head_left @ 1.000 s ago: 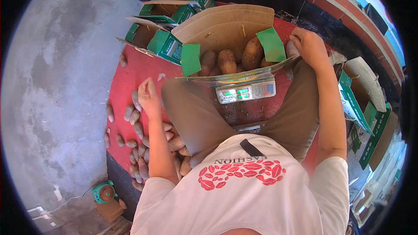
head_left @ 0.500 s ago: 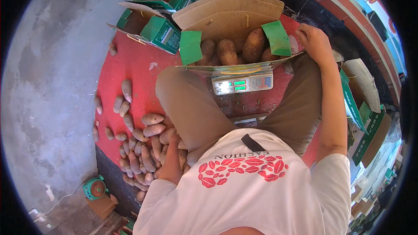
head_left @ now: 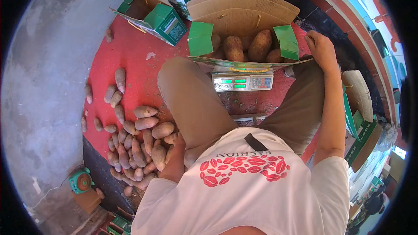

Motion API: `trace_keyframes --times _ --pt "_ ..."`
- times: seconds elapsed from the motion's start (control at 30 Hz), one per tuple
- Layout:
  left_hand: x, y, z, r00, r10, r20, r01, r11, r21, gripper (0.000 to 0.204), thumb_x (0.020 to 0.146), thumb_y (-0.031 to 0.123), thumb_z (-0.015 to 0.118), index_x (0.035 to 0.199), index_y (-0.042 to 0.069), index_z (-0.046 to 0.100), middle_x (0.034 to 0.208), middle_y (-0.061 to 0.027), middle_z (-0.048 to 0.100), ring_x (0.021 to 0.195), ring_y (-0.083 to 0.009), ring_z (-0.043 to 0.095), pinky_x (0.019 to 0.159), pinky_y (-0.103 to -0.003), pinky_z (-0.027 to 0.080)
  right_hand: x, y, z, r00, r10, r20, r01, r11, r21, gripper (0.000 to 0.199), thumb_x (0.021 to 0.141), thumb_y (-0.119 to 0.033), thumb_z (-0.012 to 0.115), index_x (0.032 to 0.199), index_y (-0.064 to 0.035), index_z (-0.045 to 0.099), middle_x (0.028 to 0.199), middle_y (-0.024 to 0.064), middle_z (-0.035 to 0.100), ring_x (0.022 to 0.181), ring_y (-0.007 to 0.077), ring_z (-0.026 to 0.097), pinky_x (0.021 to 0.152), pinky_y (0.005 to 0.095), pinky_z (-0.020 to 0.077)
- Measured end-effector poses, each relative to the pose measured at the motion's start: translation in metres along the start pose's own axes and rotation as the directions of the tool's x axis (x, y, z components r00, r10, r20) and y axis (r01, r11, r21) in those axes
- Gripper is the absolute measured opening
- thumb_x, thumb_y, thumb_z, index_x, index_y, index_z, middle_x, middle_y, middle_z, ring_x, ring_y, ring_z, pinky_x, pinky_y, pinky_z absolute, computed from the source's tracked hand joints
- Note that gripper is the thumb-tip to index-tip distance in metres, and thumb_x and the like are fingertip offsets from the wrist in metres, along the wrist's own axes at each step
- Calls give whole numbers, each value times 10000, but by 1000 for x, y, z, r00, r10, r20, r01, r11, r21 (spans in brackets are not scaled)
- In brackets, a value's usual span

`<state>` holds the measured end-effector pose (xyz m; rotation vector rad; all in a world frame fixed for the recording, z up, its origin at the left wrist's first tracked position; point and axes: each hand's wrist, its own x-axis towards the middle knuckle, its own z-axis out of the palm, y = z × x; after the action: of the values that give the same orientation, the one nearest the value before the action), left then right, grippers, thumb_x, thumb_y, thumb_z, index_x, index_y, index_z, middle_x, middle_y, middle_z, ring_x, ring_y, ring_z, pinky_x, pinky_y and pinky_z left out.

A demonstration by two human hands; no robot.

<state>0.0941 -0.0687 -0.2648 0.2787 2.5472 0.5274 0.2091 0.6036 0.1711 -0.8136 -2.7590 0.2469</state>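
Observation:
My left hand (head_left: pixel 176 151) reaches down beside my left thigh into a pile of brownish sweet potatoes (head_left: pixel 138 154). Its fingers are mostly hidden, so I cannot make out whether one is gripped; a sweet potato (head_left: pixel 163 130) lies just beyond it. Over by my right knee is my right hand (head_left: pixel 321 48), its fingers curled loosely with nothing visible in them. Between my knees, a green cardboard box (head_left: pixel 244 6) stands with flaps up, holding several large sweet potatoes (head_left: pixel 260 45). A digital scale's display panel (head_left: pixel 243 82) is lit green at the box's near side.
More open green boxes stand at the far left (head_left: pixel 163 21) and at the right (head_left: pixel 363 135). Loose sweet potatoes (head_left: pixel 120 80) lie scattered on the red mat (head_left: pixel 143 78). A green round device (head_left: pixel 81 181) with a cord sits at the lower left, near the grey wall (head_left: pixel 48 82).
The view has shifted slightly, so the box appears further right and the pile further left. My left hand has moved slightly within the pile; my right hand stays by the right knee.

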Motion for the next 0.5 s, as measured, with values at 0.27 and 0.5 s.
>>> trace_keyframes --times 0.27,0.5 --pt "-15 17 1 999 25 -34 -32 976 -215 243 893 178 548 1054 10 620 951 -145 671 814 -269 646 731 -371 518 2 -2 5 1000 -10 -13 9 999 -30 175 872 -201 591 885 -29 620 815 192 622 797 374 611 682 420 476" --pt "-12 34 -9 996 26 -83 -56 919 -391 244 894 169 551 1066 8 615 953 -135 669 817 -249 642 732 -357 516 1 0 6 999 -42 -30 39 996 -78 178 873 -211 592 884 -35 619 829 185 629 802 373 612 682 431 477"
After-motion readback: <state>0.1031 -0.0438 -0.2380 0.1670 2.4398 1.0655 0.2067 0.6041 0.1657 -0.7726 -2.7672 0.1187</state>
